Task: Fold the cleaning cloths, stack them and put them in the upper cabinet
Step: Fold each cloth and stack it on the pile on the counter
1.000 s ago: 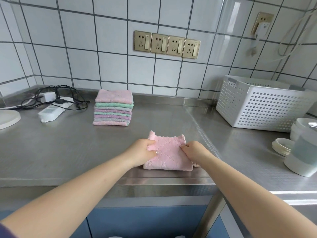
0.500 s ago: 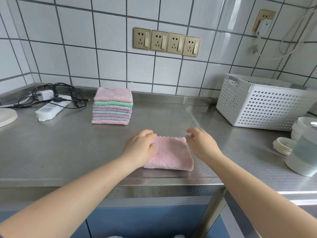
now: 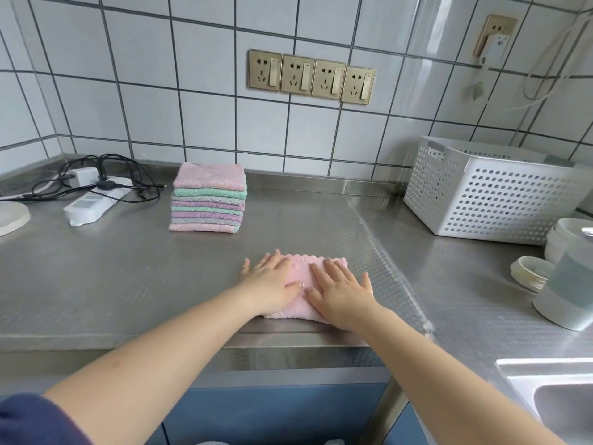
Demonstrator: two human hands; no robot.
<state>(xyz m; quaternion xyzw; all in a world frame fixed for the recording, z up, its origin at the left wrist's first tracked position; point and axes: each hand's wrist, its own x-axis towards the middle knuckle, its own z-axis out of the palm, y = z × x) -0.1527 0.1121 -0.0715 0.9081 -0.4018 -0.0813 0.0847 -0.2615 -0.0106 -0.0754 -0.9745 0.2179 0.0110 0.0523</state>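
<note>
Countertop (image 3: 96, 284) steel runs across my whole view, so I start at its far left edge, where a round white disc (image 3: 11, 216) pokes into sight. Next to it I see a white power strip (image 3: 96, 203) with a charger and black cables (image 3: 128, 175) tangled over it. Further right, near the tiled wall, sits the stack of folded cloths (image 3: 208, 200), pink on top with green, grey and purple layers beneath, square and upright. Above on the wall I count four gold sockets (image 3: 311, 77) in a row.

Near the front edge of the counter lies the pink cloth (image 3: 300, 271), folded flat, scalloped edge facing the wall. My left hand (image 3: 272, 284) presses down on its left part, fingers straight and spread, a ring on one finger. My right hand (image 3: 341, 290) lies flat on the right part, fingers likewise extended, thumbs nearly meeting in the middle. Neither hand grips anything.

Right of the cloth stands a white perforated basket (image 3: 481, 200) against the wall, then a white jar lid (image 3: 529, 273), a frosted jar (image 3: 568, 284) and, at the bottom corner, a sink (image 3: 561, 399).
</note>
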